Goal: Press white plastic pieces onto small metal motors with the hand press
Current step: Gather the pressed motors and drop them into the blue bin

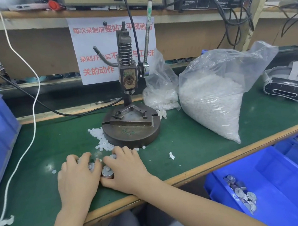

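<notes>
Cupping motors (107, 171) before the hand press (128, 78), left hand (78, 176) and right hand (127, 167) lie loosely curved, grip unclear.
</notes>
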Demonstrator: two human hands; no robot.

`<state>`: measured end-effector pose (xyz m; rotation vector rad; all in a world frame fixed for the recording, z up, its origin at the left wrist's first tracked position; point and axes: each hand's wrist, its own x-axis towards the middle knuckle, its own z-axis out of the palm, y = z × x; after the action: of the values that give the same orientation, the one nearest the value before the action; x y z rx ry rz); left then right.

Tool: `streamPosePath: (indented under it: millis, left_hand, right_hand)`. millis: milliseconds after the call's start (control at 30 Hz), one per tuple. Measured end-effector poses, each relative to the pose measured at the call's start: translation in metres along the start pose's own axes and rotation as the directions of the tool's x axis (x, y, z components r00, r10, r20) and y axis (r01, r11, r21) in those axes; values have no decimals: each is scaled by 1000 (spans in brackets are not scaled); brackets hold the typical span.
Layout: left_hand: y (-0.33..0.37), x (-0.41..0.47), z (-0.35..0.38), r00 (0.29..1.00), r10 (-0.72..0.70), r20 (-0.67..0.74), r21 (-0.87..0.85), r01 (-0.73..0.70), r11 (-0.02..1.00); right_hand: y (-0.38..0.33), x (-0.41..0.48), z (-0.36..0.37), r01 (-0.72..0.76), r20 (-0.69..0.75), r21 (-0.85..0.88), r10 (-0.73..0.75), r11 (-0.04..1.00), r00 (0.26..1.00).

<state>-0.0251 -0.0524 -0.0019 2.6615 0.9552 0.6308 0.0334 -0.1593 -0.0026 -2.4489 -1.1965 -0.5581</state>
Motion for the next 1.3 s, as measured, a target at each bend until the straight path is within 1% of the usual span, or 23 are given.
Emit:
streamPosePath:
  millis: [33, 100, 233, 300, 433, 567, 800, 867, 967, 1067, 1133, 1200, 1300]
  left_hand:
    - [1, -1, -2, 1000, -6, 13, 18, 6, 1000]
    - [4, -2, -7, 999, -9, 35, 46, 8, 999]
    - [9, -4, -11, 995, -37, 93, 45, 33, 998]
    - [9, -2, -12, 995, -27, 92, 18, 26, 1000]
    - [4, 3, -13, 994, -53, 94, -68, 60, 996]
    - [0, 1, -11, 994, -70, 86, -150, 82, 985]
    - [-2, -1, -9, 997, -61, 45, -213, 70, 975]
    - [0, -4, -8, 999, -31, 8, -222, 32, 975]
    - [6, -7, -6, 1000, -4, -22, -253, -2, 967]
    - [13, -7, -4, 997, 40, -68, -298, -58, 953]
    - [19, -3, -7, 993, 67, -97, -333, -96, 938]
    - [29, 0, -11, 986, 120, -114, -363, -154, 919]
    - [57, 0, -18, 959, 233, -162, -400, -280, 873]
  right_hand:
    - [1, -1, 0, 14, -10, -22, -14, 1000, 1000]
    - [4, -2, 0, 53, -15, -11, -53, 999, 998]
    - [10, -1, -2, 104, -10, 120, -104, 987, 995]
    - [10, 0, -4, 92, 5, 156, -94, 983, 996]
    - [14, 6, -8, 71, 47, 262, -86, 962, 995]
    - [20, 10, -11, 81, 61, 231, -97, 970, 993]
    - [23, 13, -6, 34, 56, 285, -53, 958, 997]
    - [23, 13, -6, 16, 33, 308, -27, 951, 999]
    - [25, 14, -4, -21, -63, 383, 49, 923, 997]
    - [33, 16, -6, -108, -67, 480, 159, 871, 985]
    - [39, 19, -11, -134, -93, 518, 211, 845, 973]
    - [46, 19, -22, -120, -129, 550, 225, 827, 966]
    - [63, 14, -47, -52, -186, 535, 178, 843, 966]
